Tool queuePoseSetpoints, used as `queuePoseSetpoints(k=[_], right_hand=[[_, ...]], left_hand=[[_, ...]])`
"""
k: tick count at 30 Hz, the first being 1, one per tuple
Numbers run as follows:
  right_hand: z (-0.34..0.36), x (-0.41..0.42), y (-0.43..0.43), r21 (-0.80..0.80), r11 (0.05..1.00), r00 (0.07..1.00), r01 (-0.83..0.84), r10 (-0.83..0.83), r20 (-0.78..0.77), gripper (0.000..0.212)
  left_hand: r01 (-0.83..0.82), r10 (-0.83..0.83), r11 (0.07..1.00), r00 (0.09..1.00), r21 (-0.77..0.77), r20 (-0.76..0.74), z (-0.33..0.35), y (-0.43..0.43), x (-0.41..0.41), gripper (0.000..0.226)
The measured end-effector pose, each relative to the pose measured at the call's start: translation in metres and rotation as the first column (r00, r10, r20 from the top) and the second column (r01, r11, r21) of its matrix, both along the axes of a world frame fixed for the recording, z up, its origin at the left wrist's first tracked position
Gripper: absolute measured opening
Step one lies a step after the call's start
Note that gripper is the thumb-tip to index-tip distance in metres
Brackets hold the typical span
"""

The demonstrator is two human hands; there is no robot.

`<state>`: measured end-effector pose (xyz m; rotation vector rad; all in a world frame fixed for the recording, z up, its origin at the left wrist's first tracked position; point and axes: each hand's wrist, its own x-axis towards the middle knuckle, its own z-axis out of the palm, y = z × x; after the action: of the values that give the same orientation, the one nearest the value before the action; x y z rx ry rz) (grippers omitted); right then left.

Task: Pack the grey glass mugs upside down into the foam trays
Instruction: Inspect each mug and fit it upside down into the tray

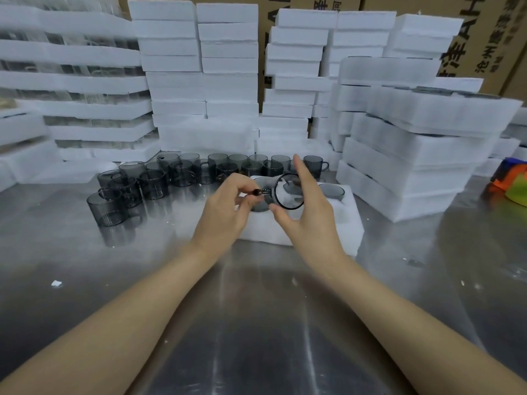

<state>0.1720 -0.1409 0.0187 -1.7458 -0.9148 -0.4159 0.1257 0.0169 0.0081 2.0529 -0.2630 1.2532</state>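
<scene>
I hold one grey glass mug (289, 192) in both hands just above a white foam tray (313, 226), its open rim turned towards me. My left hand (228, 203) pinches the mug's handle. My right hand (305, 212) has its thumb at the lower rim and fingers behind the glass, with the index finger pointing up. In the tray's right pocket sits an upturned mug (330, 191); another grey one shows under my hands. Several loose upright mugs (154, 183) stand on the metal table to the left and behind the tray.
Tall stacks of white foam trays (199, 81) line the back, and filled ones (413, 155) are piled at the right. Cardboard boxes (484, 38) stand behind them. A bright orange and green object (510, 183) lies at the right edge. Foam crumbs dot the steel table (256, 323).
</scene>
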Motion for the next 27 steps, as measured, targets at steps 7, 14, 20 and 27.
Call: queuePoseSetpoints(k=[7,14,20,27], right_hand=[[0.003,0.003,0.0,0.066,0.996,0.994,0.053,-0.059,0.091,0.064],[0.006,0.011,-0.005,-0.121,0.992,0.963,0.04,-0.006,0.268,0.075],[0.01,0.016,-0.013,-0.161,0.983,0.919,0.084,-0.014,0.394,0.064],[0.008,0.009,-0.007,-0.087,0.987,0.88,0.134,-0.078,0.469,0.061]], left_hand=[[-0.031,0.031,0.999,1.0,0.011,0.001,-0.003,0.003,0.003,0.03],[-0.022,0.024,0.991,1.0,-0.135,0.015,-0.002,0.005,0.002,0.041],[0.008,-0.007,0.993,1.0,-0.121,0.009,0.001,-0.001,0.002,0.041],[0.203,-0.224,0.948,0.973,-0.244,-0.059,0.005,-0.025,-0.007,0.048]])
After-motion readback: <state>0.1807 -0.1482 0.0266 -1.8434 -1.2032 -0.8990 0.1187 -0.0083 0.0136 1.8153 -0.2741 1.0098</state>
